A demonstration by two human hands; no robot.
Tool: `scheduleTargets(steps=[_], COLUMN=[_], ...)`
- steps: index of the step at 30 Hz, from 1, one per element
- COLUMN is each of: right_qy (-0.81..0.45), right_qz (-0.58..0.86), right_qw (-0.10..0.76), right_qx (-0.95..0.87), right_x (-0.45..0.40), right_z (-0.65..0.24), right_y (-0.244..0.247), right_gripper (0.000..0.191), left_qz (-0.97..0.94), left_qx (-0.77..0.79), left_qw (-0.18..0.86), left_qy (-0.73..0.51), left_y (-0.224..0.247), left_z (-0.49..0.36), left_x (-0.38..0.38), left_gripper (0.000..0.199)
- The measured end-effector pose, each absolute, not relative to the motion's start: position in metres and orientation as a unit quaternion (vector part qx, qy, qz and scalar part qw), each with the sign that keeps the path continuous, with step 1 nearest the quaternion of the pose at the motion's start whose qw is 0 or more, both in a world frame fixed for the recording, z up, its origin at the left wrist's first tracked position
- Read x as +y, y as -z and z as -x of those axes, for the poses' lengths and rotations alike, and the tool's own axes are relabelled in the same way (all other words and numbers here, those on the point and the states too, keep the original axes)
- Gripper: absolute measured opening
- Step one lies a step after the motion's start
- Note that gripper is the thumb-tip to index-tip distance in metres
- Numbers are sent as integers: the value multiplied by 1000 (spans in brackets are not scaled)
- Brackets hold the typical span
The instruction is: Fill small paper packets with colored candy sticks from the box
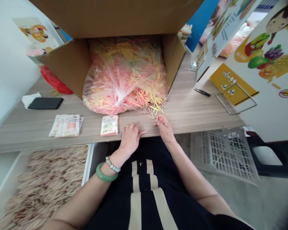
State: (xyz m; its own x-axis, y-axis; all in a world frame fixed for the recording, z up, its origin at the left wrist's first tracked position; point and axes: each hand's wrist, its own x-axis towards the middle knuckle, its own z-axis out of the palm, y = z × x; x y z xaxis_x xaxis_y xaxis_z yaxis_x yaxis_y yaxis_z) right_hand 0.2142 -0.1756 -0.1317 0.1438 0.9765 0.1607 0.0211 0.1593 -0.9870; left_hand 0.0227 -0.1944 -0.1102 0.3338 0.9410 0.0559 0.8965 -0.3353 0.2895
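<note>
A clear plastic bag (103,80) full of thin pink, yellow and green sticks lies in an open cardboard box (74,68). Loose sticks (156,107) spill from its front onto the table. My right hand (165,128) is at the near edge of this spill, its fingers curled in a pinch around what look like pink sticks. To its left, my left hand (131,138) rests at the table's front edge with curled fingers. A few pink sticks (144,132) poke out beside its fingertips. Nearest that hand stands a stack of small printed packets (109,125).
More flat packets (66,125) and a black phone (46,103) lie at left. Below them is a bin (86,161) heaped with packets. Black tweezers (202,92), a wire stand (240,110) and printed cartons (266,105) are at right, above a white plastic crate (223,153).
</note>
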Motion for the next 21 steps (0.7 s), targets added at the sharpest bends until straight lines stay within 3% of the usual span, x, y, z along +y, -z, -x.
scheduleTargets(steps=[3, 6, 8, 13, 16, 18, 21], right_qy=[-464, -490, -509, -578, -525, -485, -469], right_qz=[456, 433, 424, 394, 440, 455, 436], right_qw=[602, 623, 632, 609, 609, 627, 619], right_qx=[-463, -430, -402, -373, -400, -405, -455], right_x=[-182, -187, -187, -178, -171, -166, -163], right_z=[-210, -204, -199, -176, -159, -153, -153], right_y=[130, 126, 123, 117, 112, 110, 113], right_gripper=[16, 18, 19, 26, 26, 25, 26], left_qz=[-851, -861, -832, -633, -555, -554, -568], left_qx=[519, 498, 521, 506, 462, 492, 566], left_qw=[26, 42, 114, 408, 506, 489, 366], left_qy=[-73, -91, -152, -421, -471, -460, -472], left_y=[113, 114, 113, 108, 104, 102, 99], left_z=[-24, -21, -21, -41, -51, -48, -33], left_x=[-202, -194, -183, -164, -167, -172, -182], left_gripper=[20, 22, 17, 19, 22, 19, 14])
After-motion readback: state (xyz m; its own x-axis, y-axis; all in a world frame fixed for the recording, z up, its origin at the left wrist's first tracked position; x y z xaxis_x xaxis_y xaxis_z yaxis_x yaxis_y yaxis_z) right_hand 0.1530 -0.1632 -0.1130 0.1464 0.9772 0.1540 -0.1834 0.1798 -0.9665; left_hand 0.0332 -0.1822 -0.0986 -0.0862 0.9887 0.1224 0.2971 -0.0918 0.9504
